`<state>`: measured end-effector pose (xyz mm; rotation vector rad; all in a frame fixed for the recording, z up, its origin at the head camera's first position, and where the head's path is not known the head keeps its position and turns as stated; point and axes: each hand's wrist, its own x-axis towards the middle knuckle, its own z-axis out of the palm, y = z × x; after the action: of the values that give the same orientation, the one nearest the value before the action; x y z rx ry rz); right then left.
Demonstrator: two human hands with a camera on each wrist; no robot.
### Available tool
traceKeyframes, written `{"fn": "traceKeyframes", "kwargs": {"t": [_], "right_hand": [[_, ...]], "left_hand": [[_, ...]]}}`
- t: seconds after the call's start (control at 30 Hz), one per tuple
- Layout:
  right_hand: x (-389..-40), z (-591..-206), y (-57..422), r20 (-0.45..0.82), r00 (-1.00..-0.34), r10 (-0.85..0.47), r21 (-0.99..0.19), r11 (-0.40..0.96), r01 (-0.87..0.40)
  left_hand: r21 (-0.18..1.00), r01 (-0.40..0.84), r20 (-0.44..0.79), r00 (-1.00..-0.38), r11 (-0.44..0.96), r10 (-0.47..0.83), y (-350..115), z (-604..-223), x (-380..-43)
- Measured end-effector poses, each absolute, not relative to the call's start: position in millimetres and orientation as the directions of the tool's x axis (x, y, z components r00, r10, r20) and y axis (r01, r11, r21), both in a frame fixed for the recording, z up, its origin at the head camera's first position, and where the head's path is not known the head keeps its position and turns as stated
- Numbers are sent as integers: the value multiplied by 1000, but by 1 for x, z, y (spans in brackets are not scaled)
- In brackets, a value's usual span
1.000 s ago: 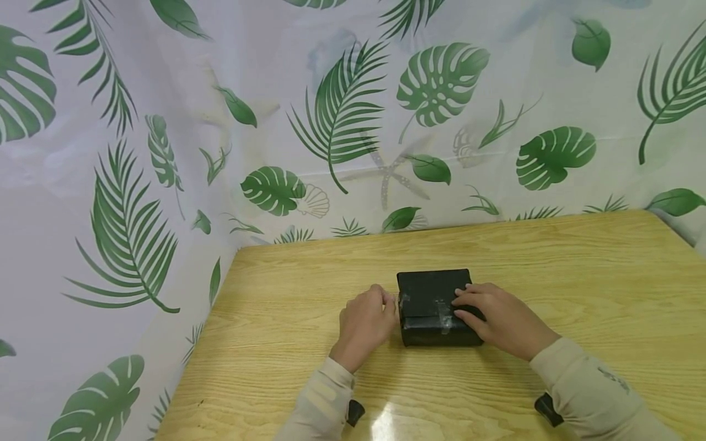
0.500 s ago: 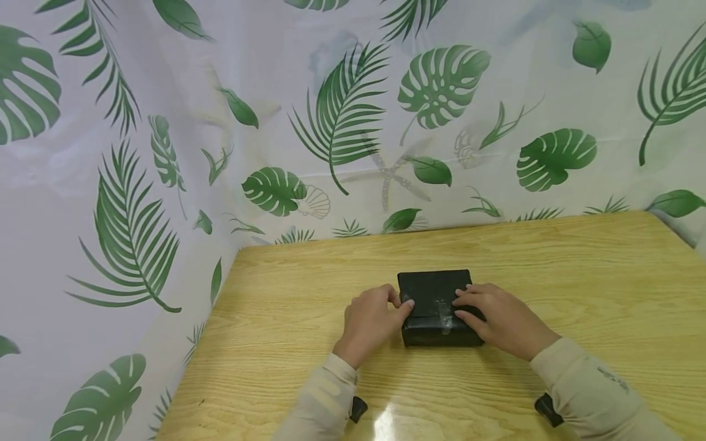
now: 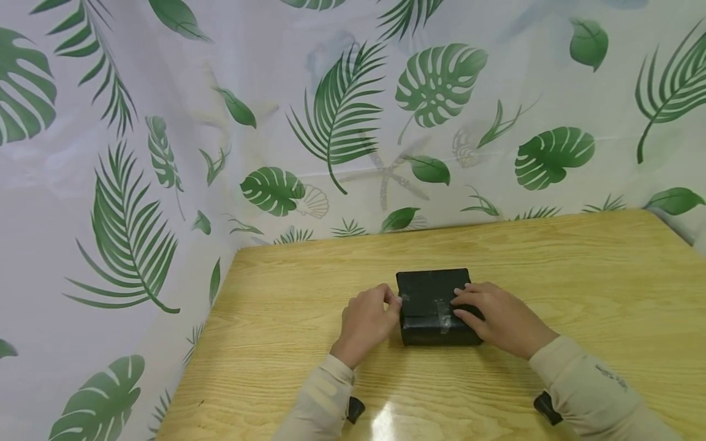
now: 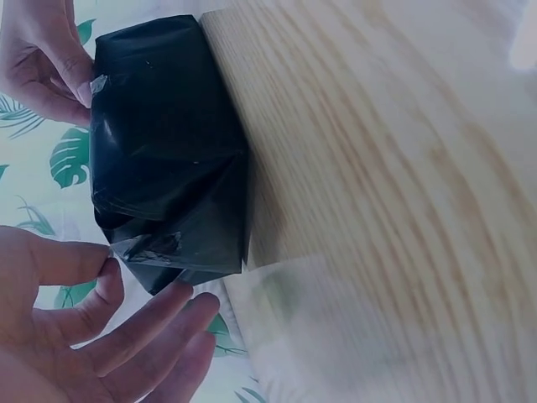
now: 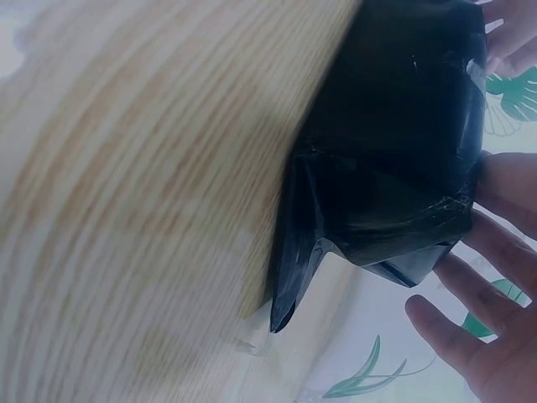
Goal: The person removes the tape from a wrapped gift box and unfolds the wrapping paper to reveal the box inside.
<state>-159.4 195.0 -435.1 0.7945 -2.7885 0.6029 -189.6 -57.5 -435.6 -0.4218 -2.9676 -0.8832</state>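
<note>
A box-shaped package point(image 3: 432, 294) wrapped in black plastic sits on the wooden table, with strips of clear tape point(image 3: 443, 315) on its top and front. At its left end my left hand point(image 3: 366, 321) pinches a bit of clear tape point(image 4: 159, 246) between thumb and index finger; the other fingers reach along the folded plastic. My right hand point(image 3: 504, 321) rests on the package's right side, fingers extended and spread. In the right wrist view, the package's right end point(image 5: 298, 243) shows a loose flap of plastic hanging out near the table.
The wooden table point(image 3: 276, 282) runs back to a white curtain point(image 3: 353, 122) printed with green leaves, which also covers the left side. Black wrist straps point(image 3: 355, 409) show beneath the beige sleeves point(image 3: 317, 398).
My left thumb moves onto the package's top left edge, then draws back to the left end. The right hand and the package keep their places.
</note>
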Motion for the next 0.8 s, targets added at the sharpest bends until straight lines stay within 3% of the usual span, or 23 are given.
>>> {"fn": "traceKeyframes", "kwargs": {"t": [0.8], "right_hand": [[-159,-433,194,276,-842,-463,-342,771,-537]], "left_hand": [[543,224,55,-971,809,232,-69,-439,-189]]}}
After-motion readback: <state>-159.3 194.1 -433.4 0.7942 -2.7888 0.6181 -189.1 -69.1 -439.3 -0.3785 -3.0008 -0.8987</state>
